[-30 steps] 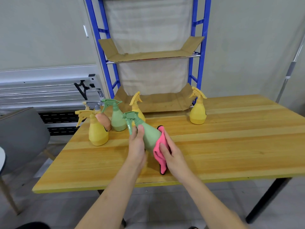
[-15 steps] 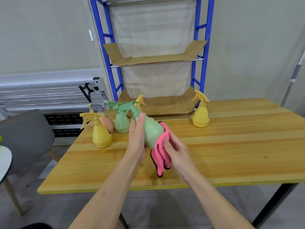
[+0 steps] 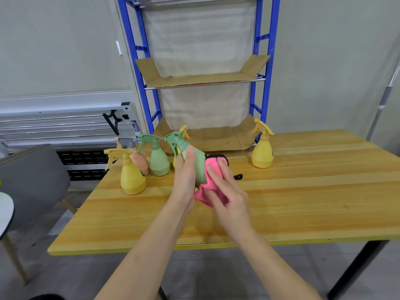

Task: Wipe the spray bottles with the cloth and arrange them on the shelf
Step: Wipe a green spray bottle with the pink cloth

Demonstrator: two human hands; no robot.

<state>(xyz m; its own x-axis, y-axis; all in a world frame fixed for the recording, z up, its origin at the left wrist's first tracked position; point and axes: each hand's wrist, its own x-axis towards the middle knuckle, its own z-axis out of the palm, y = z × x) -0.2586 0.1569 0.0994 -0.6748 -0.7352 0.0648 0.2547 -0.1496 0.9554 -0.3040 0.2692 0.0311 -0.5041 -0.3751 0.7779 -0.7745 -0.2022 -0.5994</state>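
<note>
My left hand (image 3: 185, 180) grips a green spray bottle (image 3: 194, 158), tilted above the wooden table (image 3: 303, 191) with its nozzle pointing up and left. My right hand (image 3: 225, 191) holds a pink cloth (image 3: 211, 185) against the bottle's lower body. Upright on the table's left stand a yellow bottle (image 3: 132, 176), a peach bottle (image 3: 140, 161) with a grey trigger and a second green bottle (image 3: 159, 159). Another yellow bottle (image 3: 176, 159) is mostly hidden behind the held one. A further yellow bottle (image 3: 262, 148) stands at the back right. Behind the table rises the blue shelf (image 3: 263, 68), lined with cardboard.
A grey chair (image 3: 32, 182) stands left of the table, with a white round edge (image 3: 5, 213) at the far left. Grey metal rails (image 3: 54, 126) run along the wall behind. A black table leg (image 3: 357, 269) shows at the lower right.
Both hands lifted the green bottle higher and farther back over the table. My right hand slid the pink cloth along the bottle's body; the cloth is now bunched under the palm.
</note>
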